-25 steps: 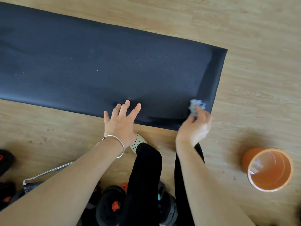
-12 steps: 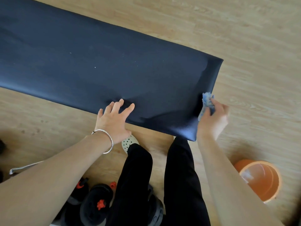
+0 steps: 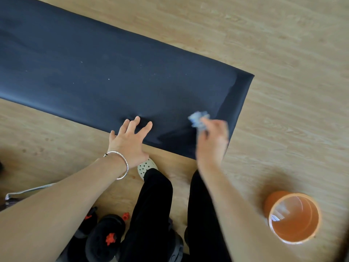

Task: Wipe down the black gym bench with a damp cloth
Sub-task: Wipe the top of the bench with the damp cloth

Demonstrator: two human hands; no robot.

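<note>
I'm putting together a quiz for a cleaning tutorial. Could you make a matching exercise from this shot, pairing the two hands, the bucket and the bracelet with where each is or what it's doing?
Things:
1. left hand
2. right hand
3. orange bucket
4. silver bracelet

States:
A. stands on the wooden floor
B. grips a crumpled blue cloth
C. circles the left wrist
D. rests with spread fingers on the near edge of the black bench

Pairs: 1-D, 2-B, 3-A, 4-C

The right hand (image 3: 212, 142) and cloth (image 3: 198, 120) are blurred; bench (image 3: 113, 72) cut off left.
</note>
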